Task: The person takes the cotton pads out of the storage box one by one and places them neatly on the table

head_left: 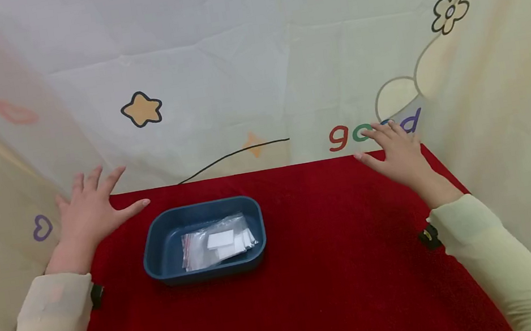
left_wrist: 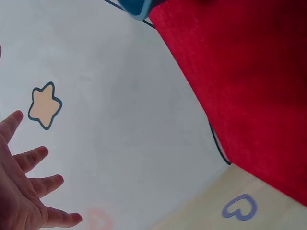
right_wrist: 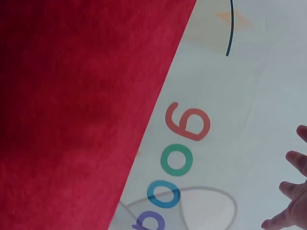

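Note:
A blue rectangular tub (head_left: 156,262) stands on the red cloth, left of the middle in the head view. Inside it lie clear plastic zip bags (head_left: 198,250) with white card-like pieces (head_left: 221,239) in or on them. My left hand (head_left: 89,209) is held up beyond the tub's left side, fingers spread and holding nothing. Over the far right part of the cloth, my right hand (head_left: 400,157) is raised the same way, its fingers apart. A corner of the tub (left_wrist: 139,8) shows at the top of the left wrist view.
Red cloth (head_left: 343,268) covers the table. A pale printed curtain (head_left: 252,76) with a star, hearts, a flower and the word "good" hangs behind and at both sides. Dark wrist devices (head_left: 429,236) sit at the cuffs of the light sleeves.

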